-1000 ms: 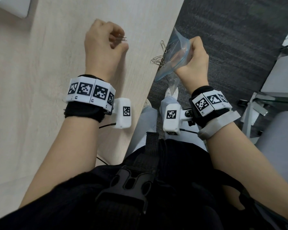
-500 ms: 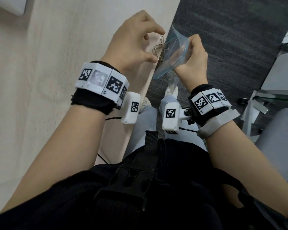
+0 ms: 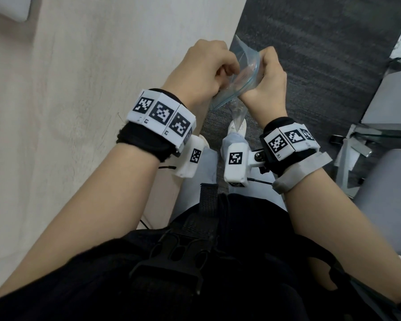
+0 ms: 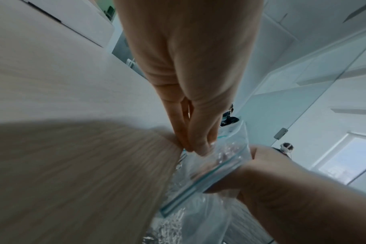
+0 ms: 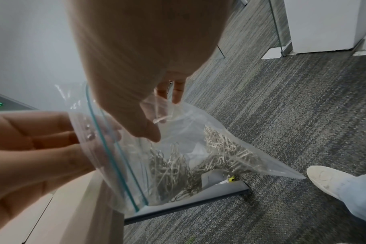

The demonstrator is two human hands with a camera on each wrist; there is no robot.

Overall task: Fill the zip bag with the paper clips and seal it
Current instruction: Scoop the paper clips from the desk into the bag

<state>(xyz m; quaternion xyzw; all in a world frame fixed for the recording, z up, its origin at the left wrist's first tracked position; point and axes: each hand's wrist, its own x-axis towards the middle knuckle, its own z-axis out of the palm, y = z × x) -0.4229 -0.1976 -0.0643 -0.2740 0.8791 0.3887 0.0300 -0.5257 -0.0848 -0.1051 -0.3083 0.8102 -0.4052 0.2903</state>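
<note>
A clear zip bag with a teal seal strip hangs just past the edge of the pale wooden table, over the carpet. My right hand grips its rim, with the thumb on the near wall. A heap of silver paper clips lies in the bag's bottom. My left hand has its fingertips bunched at the open mouth. A few clips glint at them through the plastic. The mouth is open.
Grey carpet lies under the bag, with my white shoe below it. A glass-topped table and a grey seat stand at the right. A white object sits at the table's far left corner.
My left hand moved right from the table top, picked up a clump of clips at the edge, and now has its fingertips at the bag's mouth. The loose clips are gone from the edge.
</note>
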